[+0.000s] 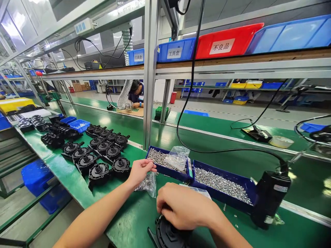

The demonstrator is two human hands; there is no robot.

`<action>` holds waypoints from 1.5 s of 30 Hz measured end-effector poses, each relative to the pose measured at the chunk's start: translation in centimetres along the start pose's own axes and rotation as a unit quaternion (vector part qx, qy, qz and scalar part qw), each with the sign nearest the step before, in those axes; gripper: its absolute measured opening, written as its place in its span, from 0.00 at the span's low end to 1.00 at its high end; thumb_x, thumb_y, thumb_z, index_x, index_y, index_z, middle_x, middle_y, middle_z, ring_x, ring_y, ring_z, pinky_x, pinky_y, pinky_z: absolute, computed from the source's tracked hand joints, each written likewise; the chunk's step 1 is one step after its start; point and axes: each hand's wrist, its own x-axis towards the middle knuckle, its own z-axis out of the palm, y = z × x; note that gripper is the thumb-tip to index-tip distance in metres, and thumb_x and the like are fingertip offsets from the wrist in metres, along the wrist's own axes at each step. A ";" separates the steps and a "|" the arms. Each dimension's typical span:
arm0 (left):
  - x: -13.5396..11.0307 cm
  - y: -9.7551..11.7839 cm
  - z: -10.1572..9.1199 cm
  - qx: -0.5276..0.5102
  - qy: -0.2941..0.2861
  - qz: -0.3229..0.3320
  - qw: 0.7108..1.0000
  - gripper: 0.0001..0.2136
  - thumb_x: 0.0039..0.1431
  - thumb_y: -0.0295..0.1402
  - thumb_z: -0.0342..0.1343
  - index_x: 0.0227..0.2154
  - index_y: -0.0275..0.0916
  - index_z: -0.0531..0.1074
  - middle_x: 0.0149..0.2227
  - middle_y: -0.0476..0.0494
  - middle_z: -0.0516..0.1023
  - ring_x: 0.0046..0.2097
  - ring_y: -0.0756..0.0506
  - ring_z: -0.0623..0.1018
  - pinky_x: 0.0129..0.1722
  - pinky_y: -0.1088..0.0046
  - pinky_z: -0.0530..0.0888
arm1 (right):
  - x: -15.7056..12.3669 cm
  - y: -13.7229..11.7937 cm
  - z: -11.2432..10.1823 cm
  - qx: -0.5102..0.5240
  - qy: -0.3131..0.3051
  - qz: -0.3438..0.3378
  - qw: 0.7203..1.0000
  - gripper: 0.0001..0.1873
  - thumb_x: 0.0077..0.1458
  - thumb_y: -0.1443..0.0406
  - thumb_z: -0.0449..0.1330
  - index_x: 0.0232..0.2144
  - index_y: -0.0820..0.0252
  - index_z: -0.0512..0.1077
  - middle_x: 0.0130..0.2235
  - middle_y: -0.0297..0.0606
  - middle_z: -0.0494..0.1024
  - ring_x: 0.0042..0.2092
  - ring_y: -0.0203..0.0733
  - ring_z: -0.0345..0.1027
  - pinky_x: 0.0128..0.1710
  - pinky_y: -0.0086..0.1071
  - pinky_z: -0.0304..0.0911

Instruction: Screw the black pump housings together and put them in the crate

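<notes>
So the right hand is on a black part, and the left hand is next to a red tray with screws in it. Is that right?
Not quite: the tray is dark blue, not red, as the head view shows. The right hand is on a black part, and the left hand is next to that tray with screws in it.

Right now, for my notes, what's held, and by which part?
Right hand: the black housing, apparently by its far side. Left hand: whether it pinches anything is unclear.

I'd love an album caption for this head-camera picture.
At a green bench, the right hand touches a black part while the left hand hovers beside a dark blue screw bin.
</notes>
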 end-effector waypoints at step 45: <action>0.2 0.0 -0.1 -0.040 0.026 -0.001 0.999 0.26 0.39 0.46 0.78 0.38 0.32 0.83 0.35 0.34 0.84 0.33 0.45 0.82 0.42 0.65 0.79 | 7.8 14.7 0.3 0.223 0.302 0.108 0.921 0.10 0.64 0.64 0.55 0.40 0.63 0.75 0.35 0.42 0.83 0.32 0.42 0.78 0.32 0.33 0.73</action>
